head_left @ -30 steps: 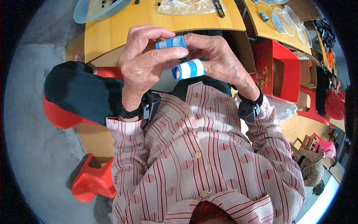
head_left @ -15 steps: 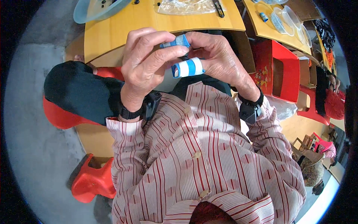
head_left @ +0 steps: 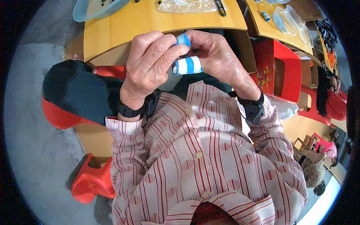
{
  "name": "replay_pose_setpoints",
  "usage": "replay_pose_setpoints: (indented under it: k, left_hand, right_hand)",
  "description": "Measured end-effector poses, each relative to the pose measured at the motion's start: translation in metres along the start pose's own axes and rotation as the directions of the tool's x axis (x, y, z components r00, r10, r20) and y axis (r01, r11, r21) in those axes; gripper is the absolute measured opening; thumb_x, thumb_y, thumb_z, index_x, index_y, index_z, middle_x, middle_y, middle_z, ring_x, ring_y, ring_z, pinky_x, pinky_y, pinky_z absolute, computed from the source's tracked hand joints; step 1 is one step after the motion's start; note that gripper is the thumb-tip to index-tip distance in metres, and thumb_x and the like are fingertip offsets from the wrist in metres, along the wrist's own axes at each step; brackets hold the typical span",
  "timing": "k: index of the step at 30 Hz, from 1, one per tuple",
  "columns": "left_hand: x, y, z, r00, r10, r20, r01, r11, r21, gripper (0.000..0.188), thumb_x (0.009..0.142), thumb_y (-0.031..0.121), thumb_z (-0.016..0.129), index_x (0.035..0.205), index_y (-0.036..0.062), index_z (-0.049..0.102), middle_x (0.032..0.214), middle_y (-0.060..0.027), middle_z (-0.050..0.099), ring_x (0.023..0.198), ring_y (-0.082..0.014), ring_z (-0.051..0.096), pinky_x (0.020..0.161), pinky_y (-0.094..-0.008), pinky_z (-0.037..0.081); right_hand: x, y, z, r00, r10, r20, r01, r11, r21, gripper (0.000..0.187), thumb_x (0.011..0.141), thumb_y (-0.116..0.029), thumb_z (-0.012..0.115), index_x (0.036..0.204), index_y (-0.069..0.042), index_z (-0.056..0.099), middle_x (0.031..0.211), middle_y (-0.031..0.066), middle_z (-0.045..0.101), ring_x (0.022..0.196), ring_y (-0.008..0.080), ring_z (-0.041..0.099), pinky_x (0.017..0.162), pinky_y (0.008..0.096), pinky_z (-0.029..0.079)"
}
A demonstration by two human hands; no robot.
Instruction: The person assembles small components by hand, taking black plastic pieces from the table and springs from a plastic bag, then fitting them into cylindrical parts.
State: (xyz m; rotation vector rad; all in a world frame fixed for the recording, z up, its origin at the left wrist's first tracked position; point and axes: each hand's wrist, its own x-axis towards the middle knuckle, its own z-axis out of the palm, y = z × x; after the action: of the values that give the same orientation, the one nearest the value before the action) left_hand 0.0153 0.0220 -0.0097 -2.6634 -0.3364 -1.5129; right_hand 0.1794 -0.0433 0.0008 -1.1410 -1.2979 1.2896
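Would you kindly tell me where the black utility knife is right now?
In the head view, the black utility knife lies on the yellow table near the picture's top edge, right of centre, beside the clear plastic, beyond the right hand.

The 2 forearms (head_left: 127, 140) reach forward and converge. The left grip (head_left: 148, 62) curls inward, its fingertips (head_left: 182, 49) by the wrapped right forefinger (head_left: 183, 39); the right grip (head_left: 217, 56) bends toward it, wrapped thumb (head_left: 190, 65) pointing left.
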Motion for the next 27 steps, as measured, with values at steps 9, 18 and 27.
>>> replay_pose_setpoints:
  k: [9, 18, 27]
  left_hand:
    - [-0.003, -0.002, 0.002, 0.999, -0.020, 0.046, 0.022, 0.999, -0.034, 0.030, 0.059, 0.004, 0.067, 0.088, 0.0078, 0.066, 0.093, -0.0039, 0.059, 0.084, -0.0228, 0.055, 0.071, -0.0318, 0.048]
    - [0.002, -0.004, 0.005, 0.980, -0.087, 0.178, 0.125, 0.969, -0.211, 0.033, 0.059, 0.002, 0.067, 0.092, 0.0106, 0.066, 0.096, -0.0040, 0.060, 0.087, -0.0227, 0.055, 0.074, -0.0344, 0.045]
    - [0.000, -0.003, 0.002, 0.985, 0.030, 0.172, -0.016, 0.997, -0.080, 0.028, 0.062, 0.005, 0.064, 0.090, 0.0029, 0.064, 0.093, -0.0053, 0.059, 0.090, -0.0212, 0.056, 0.075, -0.0344, 0.044]
  right_hand:
    - [0.003, 0.008, -0.003, 1.000, 0.006, 0.018, -0.007, 0.997, 0.078, 0.024, 0.073, -0.003, 0.070, 0.096, -0.001, 0.061, 0.080, -0.0028, 0.060, 0.074, 0.0028, 0.052, 0.067, 0.0199, 0.047]
    - [-0.003, 0.007, -0.010, 0.997, 0.071, 0.032, -0.072, 0.997, 0.027, 0.024, 0.074, -0.003, 0.070, 0.096, 0.000, 0.062, 0.083, -0.0008, 0.062, 0.079, 0.0050, 0.055, 0.072, 0.0230, 0.049]
    - [-0.001, 0.012, -0.009, 0.993, 0.082, 0.080, -0.088, 0.994, 0.069, 0.024, 0.074, -0.009, 0.072, 0.093, -0.001, 0.060, 0.080, -0.0007, 0.060, 0.071, 0.0045, 0.056, 0.064, 0.0202, 0.048]
